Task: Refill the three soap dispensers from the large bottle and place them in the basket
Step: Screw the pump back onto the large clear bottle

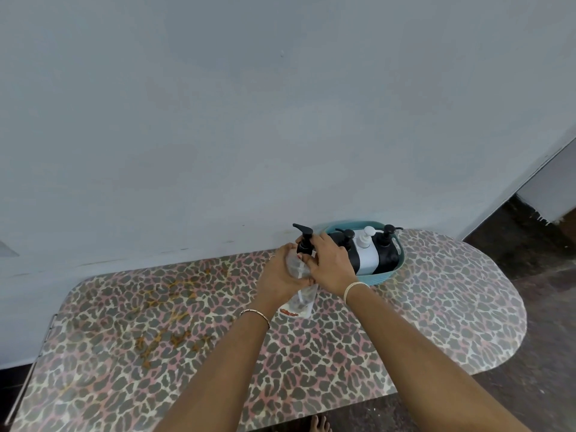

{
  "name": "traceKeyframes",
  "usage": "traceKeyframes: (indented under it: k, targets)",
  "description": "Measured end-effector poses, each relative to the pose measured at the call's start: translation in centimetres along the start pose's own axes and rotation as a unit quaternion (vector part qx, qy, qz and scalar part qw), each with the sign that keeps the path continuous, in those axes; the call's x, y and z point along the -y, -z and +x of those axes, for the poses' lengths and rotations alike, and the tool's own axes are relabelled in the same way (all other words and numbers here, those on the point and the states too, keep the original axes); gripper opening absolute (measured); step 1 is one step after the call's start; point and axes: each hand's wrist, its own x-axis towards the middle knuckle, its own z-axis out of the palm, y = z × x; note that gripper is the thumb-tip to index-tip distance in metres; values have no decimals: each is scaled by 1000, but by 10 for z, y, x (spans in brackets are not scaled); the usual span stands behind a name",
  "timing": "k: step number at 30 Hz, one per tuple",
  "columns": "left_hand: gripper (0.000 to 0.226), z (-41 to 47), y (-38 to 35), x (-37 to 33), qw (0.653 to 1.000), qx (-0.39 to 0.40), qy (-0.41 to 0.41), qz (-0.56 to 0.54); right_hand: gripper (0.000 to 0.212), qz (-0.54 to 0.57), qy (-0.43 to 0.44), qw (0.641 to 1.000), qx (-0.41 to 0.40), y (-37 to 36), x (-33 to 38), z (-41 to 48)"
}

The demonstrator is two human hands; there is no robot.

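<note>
**Both hands on the clear bottle, pump at the top end, basket just beyond**

Up from the bottom of the frame come two forearms, meeting at centre, a bangle on each wrist. The left hand (pixel 277 272) wraps the body of the clear bottle (pixel 300 302), fingers curled round it. The right hand (pixel 330 263) sits higher, fingers closed about the collar of the black pump (pixel 304 236). One clamp on the barrel, one on the cap!

Here's what it turns on: the bottle's long axis runs up the frame, with its base and red label low and towards the person. The pump is at the top end, its nozzle pointing to the upper left. The pump lies straight up that line from the left grip, and the right hand is the one on it. So I'd judge any twist goes about that axis while the left steadies.

The base looks to rest on the leopard-print table (pixel 156 338), though I can't be sure it touches.

Just past the right hand, up and to the right, the teal basket (pixel 388 273) sits against the wall (pixel 218 120). It holds the left black dispenser (pixel 344 238), the white dispenser (pixel 366 251) and the right black dispenser (pixel 386 247) side by side. Whether they are filled, I can't tell
</note>
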Motion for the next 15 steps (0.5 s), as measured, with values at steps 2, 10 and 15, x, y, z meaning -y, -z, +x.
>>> traceKeyframes:
  k: [2,10,15]
  targets:
    - [70,-5,2,0,1000,15,-12,-1,27,11,-5,1000,-6,2,2,-6]
    - [79,-20,16,6,998,48,-44,25,53,238,-43,970,-19,13,10,-32]
    - [84,-35,22,-1,994,82,-73,12,44,464,-39,883,62,38,30,-45]
